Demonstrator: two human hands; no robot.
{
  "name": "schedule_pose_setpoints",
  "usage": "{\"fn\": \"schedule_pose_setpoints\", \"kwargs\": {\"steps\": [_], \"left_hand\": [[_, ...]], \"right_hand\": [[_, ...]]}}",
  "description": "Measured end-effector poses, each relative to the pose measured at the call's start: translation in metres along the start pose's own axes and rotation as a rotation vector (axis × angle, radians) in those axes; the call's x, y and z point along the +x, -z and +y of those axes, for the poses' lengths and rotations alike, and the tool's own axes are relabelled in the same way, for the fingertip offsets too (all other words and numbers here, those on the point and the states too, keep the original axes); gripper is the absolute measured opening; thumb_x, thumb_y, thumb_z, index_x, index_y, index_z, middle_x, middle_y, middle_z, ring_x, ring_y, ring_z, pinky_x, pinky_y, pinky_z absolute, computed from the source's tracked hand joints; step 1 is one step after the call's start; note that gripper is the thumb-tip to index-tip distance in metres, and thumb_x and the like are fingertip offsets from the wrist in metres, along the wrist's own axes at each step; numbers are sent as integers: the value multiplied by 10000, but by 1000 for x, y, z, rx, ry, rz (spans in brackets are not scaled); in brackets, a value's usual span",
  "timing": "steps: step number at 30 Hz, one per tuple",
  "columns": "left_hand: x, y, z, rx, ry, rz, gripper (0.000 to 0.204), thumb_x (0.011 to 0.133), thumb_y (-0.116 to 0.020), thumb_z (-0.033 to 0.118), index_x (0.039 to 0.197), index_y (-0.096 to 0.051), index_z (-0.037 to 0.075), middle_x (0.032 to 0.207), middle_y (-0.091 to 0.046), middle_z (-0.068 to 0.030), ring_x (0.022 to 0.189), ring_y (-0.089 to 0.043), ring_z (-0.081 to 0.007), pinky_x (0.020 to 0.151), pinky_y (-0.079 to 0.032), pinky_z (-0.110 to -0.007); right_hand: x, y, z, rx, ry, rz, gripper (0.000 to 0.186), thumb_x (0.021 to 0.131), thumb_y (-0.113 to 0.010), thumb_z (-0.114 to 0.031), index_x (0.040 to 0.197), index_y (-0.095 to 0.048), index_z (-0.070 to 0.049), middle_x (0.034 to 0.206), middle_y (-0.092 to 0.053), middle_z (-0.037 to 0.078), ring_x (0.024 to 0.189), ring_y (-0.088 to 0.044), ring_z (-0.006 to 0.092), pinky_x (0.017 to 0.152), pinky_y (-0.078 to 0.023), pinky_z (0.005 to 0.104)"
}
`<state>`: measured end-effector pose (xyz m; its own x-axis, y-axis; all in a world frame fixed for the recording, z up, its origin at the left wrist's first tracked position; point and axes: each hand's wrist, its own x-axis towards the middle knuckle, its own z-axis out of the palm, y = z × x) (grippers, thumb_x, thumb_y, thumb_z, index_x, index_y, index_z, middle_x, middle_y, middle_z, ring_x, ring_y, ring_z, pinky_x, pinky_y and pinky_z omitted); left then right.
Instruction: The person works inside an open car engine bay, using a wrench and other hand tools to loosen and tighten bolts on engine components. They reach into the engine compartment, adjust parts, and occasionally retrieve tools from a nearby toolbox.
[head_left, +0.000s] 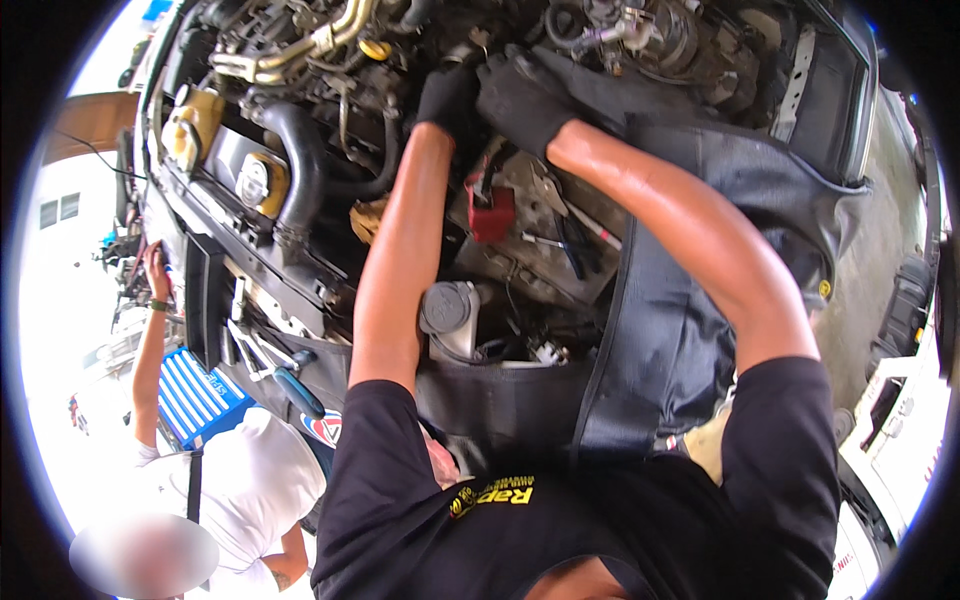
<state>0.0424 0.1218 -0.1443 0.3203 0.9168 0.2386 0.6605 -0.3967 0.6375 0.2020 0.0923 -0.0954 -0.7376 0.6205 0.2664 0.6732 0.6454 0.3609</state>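
Note:
Both my hands wear black gloves and reach deep into an open engine bay. My left hand [449, 99] is closed at a small metal part [466, 52], its fingertips mostly hidden. Right beside it, my right hand [524, 102] has its fingers curled in toward the same spot; what they hold cannot be made out. Nearer to me, a red terminal cover [491, 212] with a black cable sits on a dirty metal tray [560, 278]. Pliers [572, 240] and a small silver-headed tool [541, 240] lie on that tray.
A black fender cover [660, 330] drapes over the car's edge. Left stand a black hose [300, 165], a yellowed reservoir [262, 183] and several wrenches [255, 345]. A grey-capped reservoir [449, 312] is by my left forearm. A person in white [245, 475] stands at lower left near a blue tool cabinet [203, 398].

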Motion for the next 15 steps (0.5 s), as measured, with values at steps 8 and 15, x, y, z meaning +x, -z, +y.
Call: {"fn": "schedule_pose_setpoints", "kwargs": {"steps": [8, 15], "left_hand": [[-5, 6, -1, 272, -137, 14, 468, 746, -694, 141, 1202, -608, 82, 993, -706, -180, 927, -672, -370, 741, -544, -402], [-6, 11, 1, -248, 1, -20, 472, 753, -650, 67, 1224, -605, 72, 1031, -705, -174, 952, -670, -356, 774, -545, -388]], "right_hand": [[-61, 54, -30, 451, 284, -887, 260, 774, -688, -296, 902, -741, -75, 920, -722, 157, 873, -706, 305, 730, -545, 443], [-102, 8, -76, 560, 184, -772, 213, 757, -642, -201, 910, -747, -96, 919, -718, 177, 877, -702, 353, 753, -548, 449]]}}
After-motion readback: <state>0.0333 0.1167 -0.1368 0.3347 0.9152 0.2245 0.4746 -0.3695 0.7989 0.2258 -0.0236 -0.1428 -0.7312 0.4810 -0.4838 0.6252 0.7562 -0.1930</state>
